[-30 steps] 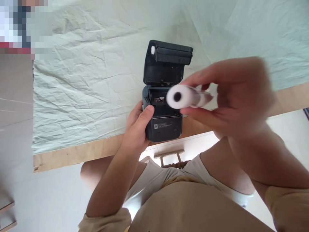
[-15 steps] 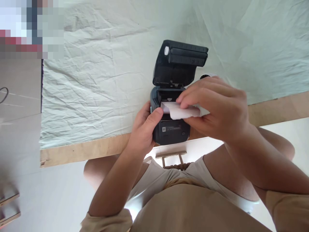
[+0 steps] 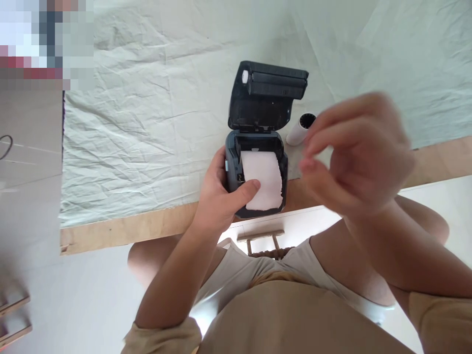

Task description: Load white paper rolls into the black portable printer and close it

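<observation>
A dark portable label printer [image 3: 230,157] rests at the table's front edge with its lid [image 3: 265,108] tipped up and back. My left hand [image 3: 221,196] grips the printer's left side, fingers around its outside. The left thumb presses on a white paper strip [image 3: 263,172], which lies out over the printer's front with a ragged right edge. To the right of the printer, my right hand [image 3: 357,152] hangs in the air, blurred by motion. Its thumb and forefinger are slightly apart, with nothing seen between them.
A white cylinder [image 3: 295,134] with a dark end stands or lies just right of the printer; which one I cannot tell. Wrinkled pale cloth [image 3: 147,123] covers the table, whose wooden edge [image 3: 129,223] runs along the front. A small wooden stool-like frame [image 3: 261,236] is below.
My right hand has let go of the paper strip and moved right, away from the printer. The paper now lies flat over the printer's front under my left thumb. The white cylinder shows more.
</observation>
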